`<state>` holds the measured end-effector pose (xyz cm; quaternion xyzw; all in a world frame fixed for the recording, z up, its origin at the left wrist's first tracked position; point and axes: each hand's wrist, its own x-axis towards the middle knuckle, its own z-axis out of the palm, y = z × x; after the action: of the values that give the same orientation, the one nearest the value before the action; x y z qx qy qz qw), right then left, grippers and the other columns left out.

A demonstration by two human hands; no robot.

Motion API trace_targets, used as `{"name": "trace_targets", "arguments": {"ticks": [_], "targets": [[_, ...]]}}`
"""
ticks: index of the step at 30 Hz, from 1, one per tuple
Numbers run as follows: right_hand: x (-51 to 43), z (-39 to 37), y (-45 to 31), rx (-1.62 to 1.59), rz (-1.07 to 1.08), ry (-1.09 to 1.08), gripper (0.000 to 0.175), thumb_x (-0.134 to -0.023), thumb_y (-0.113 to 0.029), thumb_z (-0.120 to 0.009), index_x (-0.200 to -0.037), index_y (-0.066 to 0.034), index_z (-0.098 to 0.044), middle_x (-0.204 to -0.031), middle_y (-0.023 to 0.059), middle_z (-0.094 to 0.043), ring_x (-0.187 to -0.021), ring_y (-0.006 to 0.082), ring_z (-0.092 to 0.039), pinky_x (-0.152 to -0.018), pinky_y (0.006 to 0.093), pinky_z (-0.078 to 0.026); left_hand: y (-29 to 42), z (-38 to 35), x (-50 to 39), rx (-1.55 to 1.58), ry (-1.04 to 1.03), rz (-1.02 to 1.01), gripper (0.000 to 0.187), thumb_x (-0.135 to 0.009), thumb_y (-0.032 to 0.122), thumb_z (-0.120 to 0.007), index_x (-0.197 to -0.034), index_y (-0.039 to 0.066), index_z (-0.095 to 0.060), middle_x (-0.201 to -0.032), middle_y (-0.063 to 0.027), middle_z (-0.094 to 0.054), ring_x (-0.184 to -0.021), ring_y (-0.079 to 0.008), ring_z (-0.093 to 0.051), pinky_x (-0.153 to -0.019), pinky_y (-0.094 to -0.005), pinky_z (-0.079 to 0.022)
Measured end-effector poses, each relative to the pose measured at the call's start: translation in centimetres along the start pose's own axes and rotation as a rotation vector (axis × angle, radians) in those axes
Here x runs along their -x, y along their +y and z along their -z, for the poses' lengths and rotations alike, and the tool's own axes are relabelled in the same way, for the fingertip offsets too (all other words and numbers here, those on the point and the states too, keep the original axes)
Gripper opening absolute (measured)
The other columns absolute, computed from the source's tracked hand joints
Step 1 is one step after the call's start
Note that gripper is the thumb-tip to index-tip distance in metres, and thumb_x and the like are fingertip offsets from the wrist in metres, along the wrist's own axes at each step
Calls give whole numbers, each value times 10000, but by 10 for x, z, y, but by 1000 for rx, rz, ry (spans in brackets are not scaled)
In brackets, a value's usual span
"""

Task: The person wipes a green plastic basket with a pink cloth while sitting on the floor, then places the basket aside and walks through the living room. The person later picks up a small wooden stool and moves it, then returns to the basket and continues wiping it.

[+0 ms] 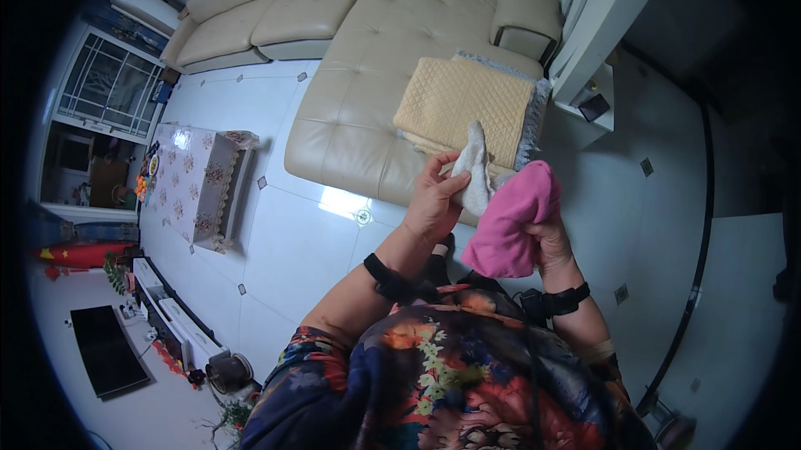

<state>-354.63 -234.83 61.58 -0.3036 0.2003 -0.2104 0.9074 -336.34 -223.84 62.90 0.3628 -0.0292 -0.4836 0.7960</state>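
Observation:
My left hand point(434, 201) pinches a small whitish cloth point(474, 178) between thumb and fingers, its narrow end pointing up. In my right hand point(553, 241) is a bunched pink cloth point(514, 225), which looks soft, like a towel. The two cloths meet or overlap between my hands; whether they are joined I cannot tell. Just beyond them, a folded yellow quilted pad point(463, 99) lies on the chaise end of a beige leather sofa point(357, 93). Grey fringed fabric point(533, 121) shows from under the pad's right side.
A table with a floral cloth point(178, 184) stands to the left, with oranges point(141, 187) at its far edge. Lower left are a television point(109, 350) and a white TV cabinet point(181, 318). At right, a white shelf unit point(591, 106) holds a dark phone-like object point(594, 107).

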Motion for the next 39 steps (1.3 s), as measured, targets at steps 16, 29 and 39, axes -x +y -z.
{"name": "trace_targets", "arguments": {"ticks": [16, 29, 39], "targets": [[54, 41, -26, 172, -79, -60, 674, -652, 43, -735, -1301, -1, -558, -1191, 41, -646, -1086, 151, -609, -989, 304, -471, -74, -1, 9, -863, -582, 315, 464, -1078, 324, -373, -1378, -14, -481, -1243, -77, -599, -1144, -143, -517, -1010, -299, -412], [80, 61, -52, 224, -49, -89, 723, -618, 84, -686, -1324, 3, -551, -1247, 63, -633, -1151, 166, -589, -1034, 308, -437, -86, -29, 14, -986, -652, 339, 498, -950, 253, -643, -1334, -37, -514, -1145, -70, -638, -1022, -109, -544, -873, -284, -478], [75, 63, -54, 238, 25, -105, 654, -703, 102, -675, -1335, -8, -548, -1250, 60, -635, -1155, 172, -596, -1032, 332, -453, -72, -19, 26, -1056, -564, 311, 338, -960, 146, -615, -1238, -47, -598, -1037, -51, -679, -949, -77, -554, -823, -270, -490]]}}
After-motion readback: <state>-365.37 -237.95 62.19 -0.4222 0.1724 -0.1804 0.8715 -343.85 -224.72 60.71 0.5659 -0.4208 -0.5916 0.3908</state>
